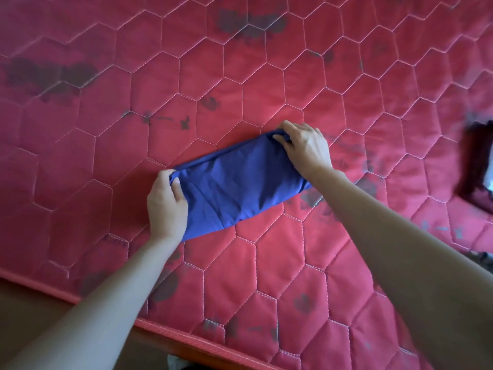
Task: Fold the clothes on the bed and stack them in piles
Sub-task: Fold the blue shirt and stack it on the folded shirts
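A blue garment (234, 182), folded into a narrow oblong, lies on the red quilted mattress (240, 76) near the middle of the view. My left hand (166, 206) grips its near-left end, fingers curled over the edge. Gripping the bunched far-right end is my right hand (305, 146). The cloth is stretched between both hands and rests on the mattress.
A dark maroon piece of clothing (477, 166) lies blurred at the right edge of the mattress. The mattress's piped front edge (165, 328) runs diagonally at the lower left, with brown floor (32, 303) beyond it. Dark stains mark the quilting.
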A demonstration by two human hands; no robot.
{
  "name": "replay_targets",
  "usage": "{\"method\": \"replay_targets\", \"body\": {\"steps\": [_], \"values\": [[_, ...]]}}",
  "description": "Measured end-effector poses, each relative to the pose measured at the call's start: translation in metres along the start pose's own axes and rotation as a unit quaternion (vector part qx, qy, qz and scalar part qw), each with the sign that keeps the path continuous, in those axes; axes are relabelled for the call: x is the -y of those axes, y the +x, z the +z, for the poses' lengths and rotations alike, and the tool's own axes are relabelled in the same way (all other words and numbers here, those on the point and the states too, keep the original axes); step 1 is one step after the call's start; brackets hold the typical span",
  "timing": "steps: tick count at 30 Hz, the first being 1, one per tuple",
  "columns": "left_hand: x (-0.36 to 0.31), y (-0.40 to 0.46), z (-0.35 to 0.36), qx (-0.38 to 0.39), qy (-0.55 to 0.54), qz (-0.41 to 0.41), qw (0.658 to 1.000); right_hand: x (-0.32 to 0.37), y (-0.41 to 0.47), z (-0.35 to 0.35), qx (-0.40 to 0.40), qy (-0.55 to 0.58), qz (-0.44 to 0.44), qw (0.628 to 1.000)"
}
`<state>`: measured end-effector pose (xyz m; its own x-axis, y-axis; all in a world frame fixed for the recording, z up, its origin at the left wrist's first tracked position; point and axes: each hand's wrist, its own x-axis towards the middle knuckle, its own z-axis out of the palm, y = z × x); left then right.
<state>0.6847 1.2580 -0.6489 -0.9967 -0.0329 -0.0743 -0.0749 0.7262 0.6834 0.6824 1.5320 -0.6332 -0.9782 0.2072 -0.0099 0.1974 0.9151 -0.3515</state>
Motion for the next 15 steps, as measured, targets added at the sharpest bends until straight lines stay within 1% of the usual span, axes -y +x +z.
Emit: {"method": "replay_targets", "body": {"steps": [6, 8, 10, 12, 13, 14, 15], "values": [[0.003, 0.006, -0.001, -0.071, 0.126, 0.014, 0.989, 0.001, 0.014, 0.014, -0.012, 0.054, 0.107, 0.993], [0.002, 0.011, -0.001, -0.060, 0.154, 0.011, 0.986, 0.002, 0.017, 0.019, -0.022, 0.050, 0.119, 0.991], [-0.001, 0.014, 0.000, -0.047, 0.185, -0.010, 0.981, 0.002, 0.017, 0.023, -0.027, 0.042, 0.120, 0.992], [-0.007, 0.013, -0.002, -0.070, 0.208, -0.012, 0.976, 0.001, 0.016, 0.026, -0.031, 0.041, 0.119, 0.992], [-0.011, 0.012, -0.002, -0.094, 0.214, 0.018, 0.972, 0.001, 0.016, 0.026, -0.033, 0.041, 0.117, 0.992], [-0.016, 0.011, -0.001, -0.111, 0.219, 0.070, 0.967, 0.000, 0.016, 0.027, -0.035, 0.043, 0.116, 0.992], [-0.021, 0.008, 0.003, -0.112, 0.225, 0.130, 0.959, 0.000, 0.017, 0.027, -0.037, 0.045, 0.115, 0.992]]}}
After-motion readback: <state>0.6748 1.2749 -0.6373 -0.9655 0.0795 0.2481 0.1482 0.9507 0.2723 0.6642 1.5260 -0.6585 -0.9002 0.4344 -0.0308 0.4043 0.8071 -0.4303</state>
